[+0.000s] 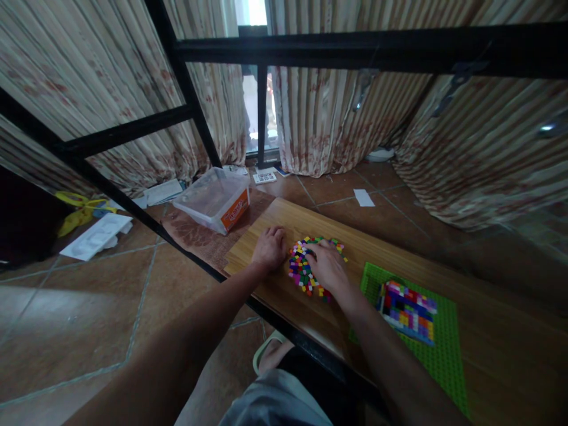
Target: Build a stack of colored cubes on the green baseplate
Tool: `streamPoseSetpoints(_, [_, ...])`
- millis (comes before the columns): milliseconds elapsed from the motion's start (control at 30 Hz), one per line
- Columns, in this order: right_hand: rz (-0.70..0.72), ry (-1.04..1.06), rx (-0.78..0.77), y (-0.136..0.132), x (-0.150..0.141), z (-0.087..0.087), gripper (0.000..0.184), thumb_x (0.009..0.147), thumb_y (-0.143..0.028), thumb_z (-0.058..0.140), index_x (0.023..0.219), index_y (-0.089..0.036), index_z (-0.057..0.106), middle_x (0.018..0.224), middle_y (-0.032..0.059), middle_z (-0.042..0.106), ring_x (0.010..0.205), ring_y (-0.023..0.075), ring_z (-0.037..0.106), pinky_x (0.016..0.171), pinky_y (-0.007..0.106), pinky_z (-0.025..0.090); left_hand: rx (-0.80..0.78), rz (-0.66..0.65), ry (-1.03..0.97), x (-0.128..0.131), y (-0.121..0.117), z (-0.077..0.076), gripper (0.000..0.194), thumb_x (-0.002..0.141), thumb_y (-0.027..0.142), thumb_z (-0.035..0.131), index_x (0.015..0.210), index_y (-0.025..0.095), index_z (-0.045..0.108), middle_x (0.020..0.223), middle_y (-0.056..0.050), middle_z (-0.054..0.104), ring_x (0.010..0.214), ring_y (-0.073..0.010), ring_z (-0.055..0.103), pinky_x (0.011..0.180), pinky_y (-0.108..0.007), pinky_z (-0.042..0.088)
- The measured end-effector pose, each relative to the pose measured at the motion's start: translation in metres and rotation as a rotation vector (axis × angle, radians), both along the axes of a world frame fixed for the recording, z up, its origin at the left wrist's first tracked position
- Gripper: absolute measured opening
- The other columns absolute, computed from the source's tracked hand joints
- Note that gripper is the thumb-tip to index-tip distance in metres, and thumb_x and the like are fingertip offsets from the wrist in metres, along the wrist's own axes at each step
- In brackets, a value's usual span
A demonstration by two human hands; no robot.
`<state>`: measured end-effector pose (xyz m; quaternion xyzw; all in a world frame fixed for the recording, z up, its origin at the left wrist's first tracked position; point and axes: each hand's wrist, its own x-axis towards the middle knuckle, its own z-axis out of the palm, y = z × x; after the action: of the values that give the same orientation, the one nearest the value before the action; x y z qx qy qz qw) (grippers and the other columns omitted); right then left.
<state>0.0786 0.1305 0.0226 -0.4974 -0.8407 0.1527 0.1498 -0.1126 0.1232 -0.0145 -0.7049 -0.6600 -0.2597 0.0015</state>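
One white tray (95, 236) lies on the tiled floor (106, 319) at the far left. Next comes a clear plastic box (208, 198) with an orange label (236, 210), standing on a reddish mat (189, 236) near the end of a wooden table (310, 219). On the table, the left hand (270, 248) rests with its fingers curled, just beside a pile of small colored bricks (306, 275); I cannot tell if it holds anything. Over the pile, the right hand (329, 266) reaches down with bent fingers, thumb apart from them; whether it grips a brick is hidden. Farther right, a multicolored brick build (417, 322) sits on a green studded board (446, 361).
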Motion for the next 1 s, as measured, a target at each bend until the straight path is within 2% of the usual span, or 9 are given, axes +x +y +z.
streamPoseSetpoints(167, [0.004,-0.001,-0.001,0.001,0.003,-0.003,0.017,0.089,-0.022,0.058,0.097,-0.021,0.073,0.099,0.0093,0.065,0.100,0.0241,0.058,0.091,0.035,0.042,-0.015,-0.002,0.003,0.000,0.001,-0.001,0.026,0.084,0.011,0.052,0.107,0.016,0.064,0.119,-0.011,0.065,0.111,-0.0257,0.057,0.103,-0.042,0.047])
streamPoseSetpoints(333, [0.030,0.080,0.016,-0.007,0.013,-0.006,0.004,0.085,-0.020,0.064,0.085,-0.021,0.067,0.095,0.0065,0.065,0.096,0.0221,0.057,0.087,0.033,0.041,-0.013,-0.008,0.001,0.000,0.000,-0.001,0.026,0.085,0.011,0.051,0.108,0.016,0.064,0.120,-0.012,0.064,0.110,-0.0254,0.057,0.103,-0.043,0.047])
streamPoseSetpoints(567, [0.054,0.214,0.042,-0.013,0.018,-0.011,0.013,0.085,-0.014,0.057,0.078,-0.022,0.064,0.086,0.0039,0.066,0.090,0.0207,0.059,0.084,0.032,0.043,-0.020,0.004,-0.001,0.000,-0.001,0.002,0.026,0.086,0.012,0.051,0.108,0.015,0.064,0.119,-0.012,0.064,0.111,-0.0255,0.057,0.103,-0.041,0.047])
streamPoseSetpoints(767, [0.011,0.380,-0.039,-0.018,0.020,-0.009,0.017,0.085,-0.018,0.052,0.087,-0.023,0.069,0.094,0.0045,0.071,0.093,0.0202,0.063,0.087,0.035,0.046,-0.007,-0.004,-0.005,0.000,-0.001,0.002,0.026,0.086,0.012,0.051,0.108,0.016,0.064,0.119,-0.012,0.065,0.111,-0.0261,0.057,0.102,-0.042,0.048])
streamPoseSetpoints(1000, [-0.229,0.862,-0.255,-0.054,0.038,0.009,0.029,0.085,-0.036,0.062,0.109,-0.022,0.069,0.101,0.0053,0.073,0.092,0.0194,0.068,0.088,0.037,0.053,0.013,-0.010,0.007,-0.001,-0.001,0.002,0.026,0.087,0.013,0.049,0.108,0.016,0.064,0.118,-0.012,0.065,0.110,-0.0263,0.058,0.102,-0.042,0.048])
